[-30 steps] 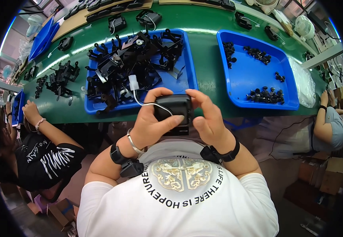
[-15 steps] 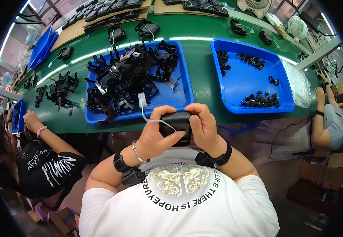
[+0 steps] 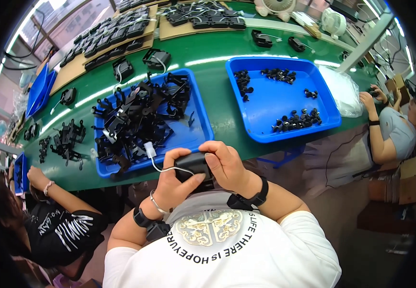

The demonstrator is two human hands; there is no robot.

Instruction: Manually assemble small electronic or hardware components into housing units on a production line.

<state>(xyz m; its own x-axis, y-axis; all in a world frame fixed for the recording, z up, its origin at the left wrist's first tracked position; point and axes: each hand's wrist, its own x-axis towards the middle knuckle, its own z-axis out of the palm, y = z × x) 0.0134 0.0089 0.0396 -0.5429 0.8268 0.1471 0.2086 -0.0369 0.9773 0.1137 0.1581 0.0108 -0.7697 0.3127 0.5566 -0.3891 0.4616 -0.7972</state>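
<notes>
Close to my chest, at the table's front edge, I hold a black box-shaped plastic device [image 3: 193, 163] between both hands. My left hand [image 3: 175, 181] grips its left side, thumb on the near face. My right hand [image 3: 225, 165] wraps the right side, fingers along the top and thumb pressed to it. A thin white cable leaves the device and ends in a white connector [image 3: 149, 150] over the rim of the left blue tray [image 3: 188, 137]. Black metal brackets [image 3: 143, 110] fill much of that tray. The device's underside is hidden.
A second blue tray [image 3: 275, 103] on the right holds small black knob-like parts [image 3: 298, 121]. More brackets [image 3: 69, 139] lie left on the green table [image 3: 208, 43]. Rows of black devices [image 3: 203, 17] sit on cardboard behind. Co-workers [image 3: 59, 211] are at both sides.
The view has shifted, so the trays and table appear further left and the far rows show more. Both hands still hold the device, which is tilted somewhat differently.
</notes>
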